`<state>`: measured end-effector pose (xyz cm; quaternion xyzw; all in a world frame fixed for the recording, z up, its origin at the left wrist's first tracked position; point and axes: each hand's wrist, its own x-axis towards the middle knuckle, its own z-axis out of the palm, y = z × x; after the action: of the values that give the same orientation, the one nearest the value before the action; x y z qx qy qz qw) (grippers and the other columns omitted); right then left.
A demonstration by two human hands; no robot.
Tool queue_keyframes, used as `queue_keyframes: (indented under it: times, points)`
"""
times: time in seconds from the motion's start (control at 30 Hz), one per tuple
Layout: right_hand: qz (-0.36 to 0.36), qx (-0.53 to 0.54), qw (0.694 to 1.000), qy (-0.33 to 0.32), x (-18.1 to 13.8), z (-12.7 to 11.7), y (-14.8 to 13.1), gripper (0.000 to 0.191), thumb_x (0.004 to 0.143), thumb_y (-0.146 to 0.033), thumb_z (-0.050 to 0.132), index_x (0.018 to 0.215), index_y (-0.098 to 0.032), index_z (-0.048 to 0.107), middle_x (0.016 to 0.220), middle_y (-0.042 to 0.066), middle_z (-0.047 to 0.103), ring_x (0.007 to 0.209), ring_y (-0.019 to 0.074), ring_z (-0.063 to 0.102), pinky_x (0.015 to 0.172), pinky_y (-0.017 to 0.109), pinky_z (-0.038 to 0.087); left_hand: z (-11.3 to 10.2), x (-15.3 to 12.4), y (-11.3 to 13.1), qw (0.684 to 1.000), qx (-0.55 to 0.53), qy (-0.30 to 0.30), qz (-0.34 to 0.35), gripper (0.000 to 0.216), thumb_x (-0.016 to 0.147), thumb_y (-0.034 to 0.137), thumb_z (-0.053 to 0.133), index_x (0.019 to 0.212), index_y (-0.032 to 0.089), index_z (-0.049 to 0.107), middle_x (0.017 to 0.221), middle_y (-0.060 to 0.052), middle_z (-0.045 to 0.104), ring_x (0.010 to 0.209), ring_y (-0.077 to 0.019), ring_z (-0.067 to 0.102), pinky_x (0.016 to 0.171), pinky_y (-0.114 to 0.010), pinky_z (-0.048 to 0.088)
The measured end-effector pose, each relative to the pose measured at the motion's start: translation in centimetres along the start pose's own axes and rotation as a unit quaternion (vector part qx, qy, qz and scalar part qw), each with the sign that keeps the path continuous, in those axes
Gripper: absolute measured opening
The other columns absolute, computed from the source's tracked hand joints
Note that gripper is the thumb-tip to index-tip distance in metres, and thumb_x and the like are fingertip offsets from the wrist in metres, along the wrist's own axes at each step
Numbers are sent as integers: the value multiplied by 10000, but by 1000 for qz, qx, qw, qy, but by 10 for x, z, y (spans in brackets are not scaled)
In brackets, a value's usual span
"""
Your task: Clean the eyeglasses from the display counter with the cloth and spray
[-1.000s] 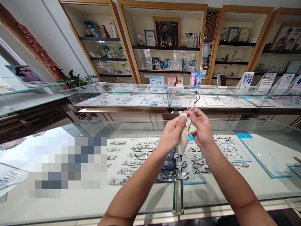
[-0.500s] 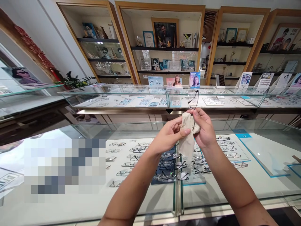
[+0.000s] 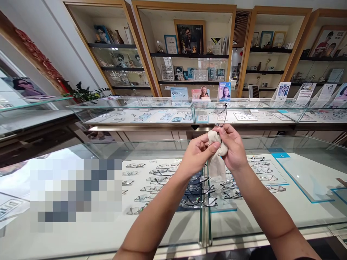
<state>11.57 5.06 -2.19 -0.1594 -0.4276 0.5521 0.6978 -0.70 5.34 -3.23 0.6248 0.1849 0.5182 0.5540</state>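
Note:
Both hands are raised together above a glass display counter [image 3: 298, 202]. My left hand [image 3: 196, 153] pinches a beige cleaning cloth [image 3: 216, 164] between thumb and fingers. My right hand [image 3: 233, 146] is closed around a pair of black-framed glasses [image 3: 223, 115], whose thin temple arm sticks up above the fingers. The cloth wraps the part of the glasses inside my hands and hangs down below them. The lenses are hidden by cloth and fingers.
Under the counter glass lie several rows of spectacle frames [image 3: 195, 187] on white and blue trays. A second glass counter [image 3: 162, 115] runs across behind it. Wooden wall shelves [image 3: 189, 54] hold pictures, certificates and display cards. A plant [image 3: 84, 92] stands at the left.
My left hand has slid back up the cloth toward my right hand, bunching the cloth against the glasses. Both hands stay at about the same height.

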Motion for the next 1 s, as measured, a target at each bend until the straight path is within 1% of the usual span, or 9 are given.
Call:
queue_keyframes:
  times: [0.07,0.2,0.3,0.47,0.57,0.67,0.8,0.87,1.0]
  points:
    - [-4,-6,1000,-3,-1,1,3,380,664,-462,941,741,-244,639,871,-27,739,755,120,636,723,255,553,4,0,0,999,1,42,19,468,754,537,878,945,134,736,704,0,647,615,-99,538,590,-211,435]
    - [-66,-84,994,16,-6,6,10,304,785,-512,843,779,-268,663,910,-4,756,866,168,666,847,320,560,7,2,-2,993,21,108,52,492,732,540,892,1011,157,761,826,-13,703,707,-114,581,674,-221,477]
    - [-110,-124,985,36,-11,10,14,276,857,-532,775,784,-278,693,840,-12,712,843,168,645,839,319,542,8,2,-6,985,28,154,71,485,748,575,871,1001,176,764,881,-15,720,754,-115,602,719,-219,493]
    - [-132,-169,977,7,-17,11,13,256,909,-495,721,764,-285,704,819,-8,680,836,174,638,840,333,527,11,-3,-8,972,60,205,100,499,827,660,761,967,180,762,818,-19,708,727,-129,597,706,-242,496]
    - [-118,-153,981,-6,-15,8,8,221,888,-445,737,747,-281,689,811,-9,677,846,180,656,904,359,542,11,-4,-2,971,96,186,111,529,877,694,680,879,171,763,806,-39,711,776,-157,621,746,-265,510]
    - [-90,-124,988,0,-8,5,2,193,836,-400,769,724,-275,675,814,-6,706,903,198,686,952,383,558,3,-3,7,984,113,107,86,549,881,707,663,849,167,759,768,-41,688,775,-173,614,747,-281,511]
    - [-31,-68,997,28,-1,3,-1,195,765,-384,810,715,-266,662,845,-3,771,834,182,689,815,342,590,-6,0,14,995,90,-7,31,475,837,622,767,934,158,744,751,-15,639,693,-138,551,665,-252,468]
    - [-10,-43,999,31,0,4,1,204,746,-377,827,719,-263,660,873,-3,789,821,169,688,777,318,587,-6,1,13,996,87,-2,32,450,790,578,829,901,154,727,728,0,609,657,-120,510,626,-239,431]
    - [-13,-48,999,21,-3,6,9,233,747,-385,852,730,-268,652,899,-2,772,941,185,718,898,351,592,2,3,3,983,102,120,94,483,792,630,803,850,157,723,720,-1,607,650,-118,480,613,-241,405]
